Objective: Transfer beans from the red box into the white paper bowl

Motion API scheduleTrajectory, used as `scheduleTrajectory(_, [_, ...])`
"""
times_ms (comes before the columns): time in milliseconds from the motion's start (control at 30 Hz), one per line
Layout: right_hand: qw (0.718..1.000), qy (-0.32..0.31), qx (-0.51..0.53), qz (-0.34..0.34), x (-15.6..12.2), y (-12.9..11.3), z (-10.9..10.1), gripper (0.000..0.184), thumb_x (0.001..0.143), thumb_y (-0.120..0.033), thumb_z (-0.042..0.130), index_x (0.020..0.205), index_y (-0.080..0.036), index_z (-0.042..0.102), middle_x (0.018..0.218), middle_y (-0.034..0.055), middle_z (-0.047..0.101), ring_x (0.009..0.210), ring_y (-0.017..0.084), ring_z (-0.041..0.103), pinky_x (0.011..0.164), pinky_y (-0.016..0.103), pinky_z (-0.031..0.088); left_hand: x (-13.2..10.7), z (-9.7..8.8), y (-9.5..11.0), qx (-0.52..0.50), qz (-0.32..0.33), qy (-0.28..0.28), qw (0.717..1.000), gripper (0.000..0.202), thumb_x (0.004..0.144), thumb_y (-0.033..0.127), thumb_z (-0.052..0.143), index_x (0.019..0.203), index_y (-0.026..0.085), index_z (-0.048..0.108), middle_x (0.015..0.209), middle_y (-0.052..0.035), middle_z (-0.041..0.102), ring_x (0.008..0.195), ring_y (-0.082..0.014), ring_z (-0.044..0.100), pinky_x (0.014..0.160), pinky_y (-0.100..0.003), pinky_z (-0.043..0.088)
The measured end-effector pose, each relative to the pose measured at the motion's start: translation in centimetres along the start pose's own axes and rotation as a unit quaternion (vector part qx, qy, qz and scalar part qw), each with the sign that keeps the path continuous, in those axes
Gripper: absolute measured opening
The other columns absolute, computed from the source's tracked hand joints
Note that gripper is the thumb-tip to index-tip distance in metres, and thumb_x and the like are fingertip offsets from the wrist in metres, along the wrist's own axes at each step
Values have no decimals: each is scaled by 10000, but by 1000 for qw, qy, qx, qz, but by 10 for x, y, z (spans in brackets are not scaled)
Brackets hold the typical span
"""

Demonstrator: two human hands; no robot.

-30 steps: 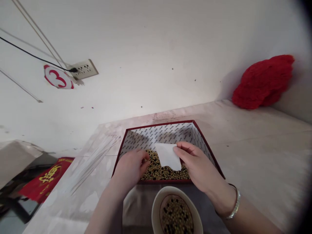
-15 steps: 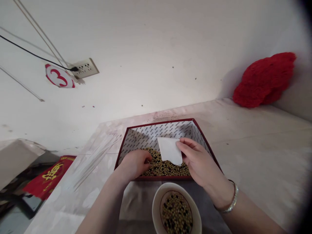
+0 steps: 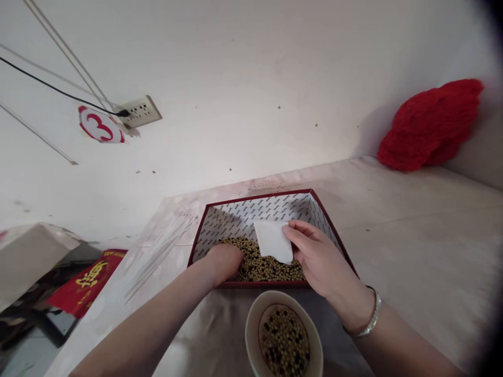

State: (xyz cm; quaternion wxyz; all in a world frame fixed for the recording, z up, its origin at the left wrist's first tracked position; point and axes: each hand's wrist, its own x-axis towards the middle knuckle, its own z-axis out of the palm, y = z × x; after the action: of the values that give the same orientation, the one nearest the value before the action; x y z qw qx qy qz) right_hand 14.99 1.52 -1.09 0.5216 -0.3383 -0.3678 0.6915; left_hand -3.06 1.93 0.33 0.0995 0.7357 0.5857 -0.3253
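Note:
My right hand (image 3: 314, 254) pinches a small white pouch (image 3: 272, 241), perhaps paper or cloth, by its upper right corner, over a box. My left hand (image 3: 227, 260) reaches down into the left part of that box, its fingertips hidden among the beads or beans. The box (image 3: 327, 222) has dark red edges and a white printed lining. Small round yellowish and black beads or beans (image 3: 257, 268) cover its bottom. In front of it stands a pale bowl (image 3: 253, 335) with more of the same small round pieces (image 3: 285, 340) inside.
A light cloth (image 3: 412, 235) covers the table. Thin clear sticks or strips (image 3: 163, 251) lie left of the box. A fluffy red bundle (image 3: 432, 125) rests at the back right against the wall. A power socket (image 3: 142, 111) with a plugged cable is on the wall. Red packaging (image 3: 88, 283) lies lower left.
My left hand has pushed deeper into the beads or beans, and its fingers have gone out of sight. My right hand keeps the white pouch almost in the same place.

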Motion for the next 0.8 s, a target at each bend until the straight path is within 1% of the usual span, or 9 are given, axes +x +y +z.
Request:
scheduleTrajectory(100, [1000,2,-14,-3,0,0,0,122,739,-325,618,731,-209,584,568,-32,429,592,140,441,525,244,347,1,1,1,1,-1,-1,1000,217,844,325,544,920,131,605,935,-48,639,868,-169,607,781,-382,500])
scheduleTrajectory(167, [1000,-1,-18,-6,1,1,-1,131,743,-334,617,739,-207,585,575,-31,435,583,133,433,519,238,345,1,3,0,-3,-2,14,1000,217,840,329,547,903,131,611,918,-46,644,861,-168,609,779,-384,498])
scheduleTrajectory(233, [1000,-4,-21,-6,1,2,-1,147,743,-347,618,742,-204,582,573,-32,439,570,128,429,514,236,344,0,4,-1,-11,-4,43,999,194,821,307,561,872,134,630,891,-61,662,849,-185,617,764,-383,496])
scheduleTrajectory(367, [1000,10,-18,-3,2,2,0,180,727,-364,634,734,-194,576,571,-31,455,567,129,449,507,236,344,-2,4,-3,-34,-19,121,992,164,761,259,549,786,158,675,829,-118,697,789,-247,642,678,-348,484])
scheduleTrajectory(500, [1000,9,1,10,1,1,1,171,729,-358,640,720,-199,579,582,-38,476,563,119,449,505,231,340,-3,3,-7,-58,-32,181,981,204,764,336,525,727,200,673,776,-89,708,733,-245,647,625,-318,464])
scheduleTrajectory(600, [1000,1,6,11,1,0,1,162,739,-350,638,723,-197,586,585,-40,479,546,108,431,520,232,350,-3,4,-11,-77,-42,216,972,222,739,385,562,660,205,665,696,-73,697,669,-249,639,579,-319,446])
scheduleTrajectory(667, [1000,1,5,9,1,0,1,163,739,-351,640,737,-194,593,591,-37,482,558,111,439,530,232,356,-7,4,-13,-92,-55,248,963,233,739,397,571,636,205,653,659,-62,683,640,-245,630,558,-318,433])
scheduleTrajectory(733, [1000,7,0,11,1,1,1,170,726,-354,648,754,-193,602,616,-30,506,586,118,460,537,232,361,-15,4,-11,-105,-73,288,949,252,794,394,517,683,207,645,687,-51,677,666,-230,623,576,-318,431])
scheduleTrajectory(800, [1000,11,-11,15,1,2,1,184,715,-365,651,762,-192,608,638,-25,527,599,121,470,536,231,361,-26,4,-3,-136,-86,353,921,269,853,377,447,747,209,629,736,-35,668,706,-198,611,609,-308,435])
